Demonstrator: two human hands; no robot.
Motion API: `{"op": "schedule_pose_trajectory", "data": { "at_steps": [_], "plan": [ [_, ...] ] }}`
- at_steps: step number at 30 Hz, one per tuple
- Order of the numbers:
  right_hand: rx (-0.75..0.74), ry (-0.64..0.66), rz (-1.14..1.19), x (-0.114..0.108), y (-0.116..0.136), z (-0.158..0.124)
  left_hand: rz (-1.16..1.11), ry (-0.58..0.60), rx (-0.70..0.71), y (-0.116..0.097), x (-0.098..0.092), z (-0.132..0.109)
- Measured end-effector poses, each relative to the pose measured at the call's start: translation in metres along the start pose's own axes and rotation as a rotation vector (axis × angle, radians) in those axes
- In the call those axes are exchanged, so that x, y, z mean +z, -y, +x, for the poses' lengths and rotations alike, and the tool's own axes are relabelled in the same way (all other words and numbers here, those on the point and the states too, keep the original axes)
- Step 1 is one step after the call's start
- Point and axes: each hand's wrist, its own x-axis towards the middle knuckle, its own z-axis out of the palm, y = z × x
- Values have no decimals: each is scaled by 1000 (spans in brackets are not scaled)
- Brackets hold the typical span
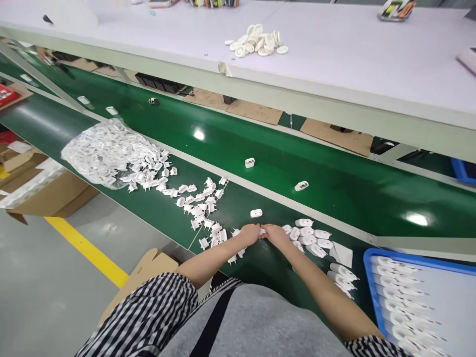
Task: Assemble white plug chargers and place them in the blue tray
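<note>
My left hand [250,235] and my right hand [273,235] meet over the green work surface, with fingers closed around a small white part [263,231] that they mostly hide. Just beyond them lies a single white oval housing [256,213]. To the left, loose white plug pieces with pins [201,208] are scattered, trailing back to a clear plastic bag [89,153] full of more. Close to my right hand several white adapter bodies [307,240] lie in a group, and more [341,278] lie in a row farther right.
A blue-rimmed tray [372,292] with rows of white adapters stands at the right. Behind runs a green conveyor belt [223,144] carrying a few white housings. A raised shelf [334,54] above holds a pile of white rings [257,40]. Cardboard boxes [55,193] stand at the left.
</note>
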Motion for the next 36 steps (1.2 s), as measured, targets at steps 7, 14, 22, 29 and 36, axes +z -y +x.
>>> {"op": "schedule_pose_trajectory", "data": {
  "at_steps": [7,14,22,29,36],
  "plan": [
    [95,-165,-44,-30,-2,16,-44,-235,-170,21,-32,10],
    [-93,-78,-55,-27,-4,51,-11,-254,-25,25,-25,27],
    [-96,-46,-96,-30,-3,57,20,-151,30,27,-31,35],
    [-4,-127,-159,-77,-42,53,72,-211,-10,26,-18,33],
    [676,-155,-258,-114,-180,9,69,-201,15,13,-11,42]
  ]
}}
